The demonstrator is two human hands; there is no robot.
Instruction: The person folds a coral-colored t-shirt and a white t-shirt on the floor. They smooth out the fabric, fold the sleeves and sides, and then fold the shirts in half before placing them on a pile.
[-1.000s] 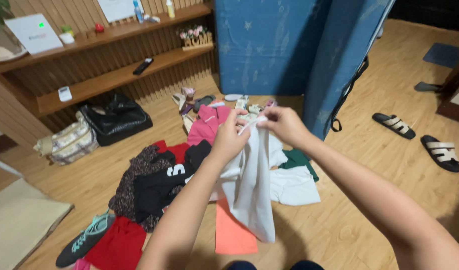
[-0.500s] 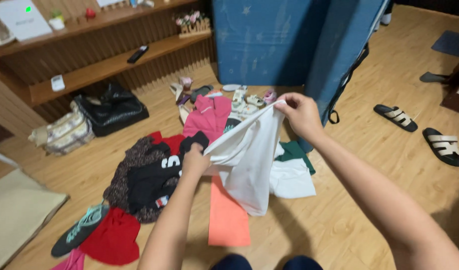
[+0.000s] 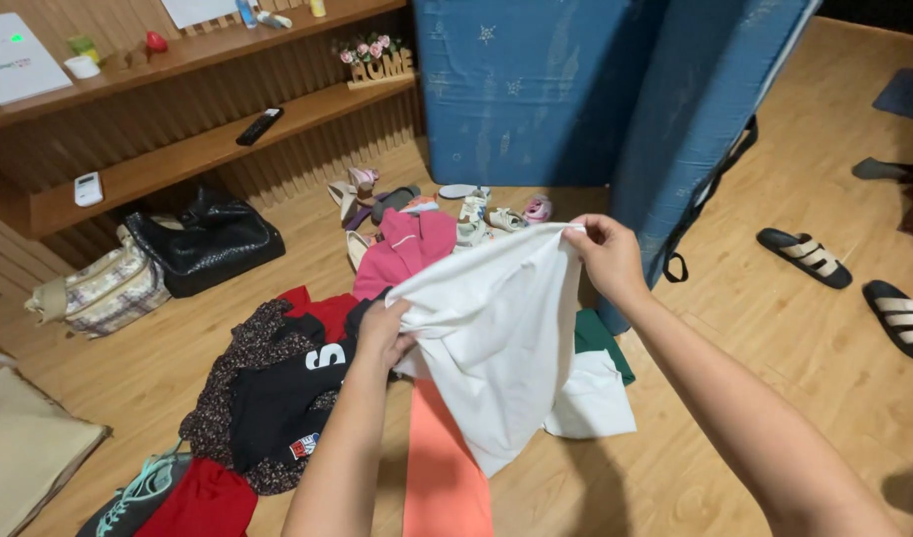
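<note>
Here, both hands lift a white garment (image 3: 496, 338) above the clothes pile (image 3: 277, 398) at 8 o'clock. Left hand (image 3: 382, 333) and right hand (image 3: 606, 254) fingers stay clamped on its edge; an even, taut spread seems best.

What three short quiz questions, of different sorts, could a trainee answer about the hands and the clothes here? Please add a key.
1. True or false: the left hand and the right hand both hold the white garment above the floor.
2. Which colour is the flat cloth lying under the garment? A green, B orange, C blue.
3. Fill in: the pair of dark sandals lies on the person's ____ side.

Key: 1 true; 2 B; 3 right.
</note>
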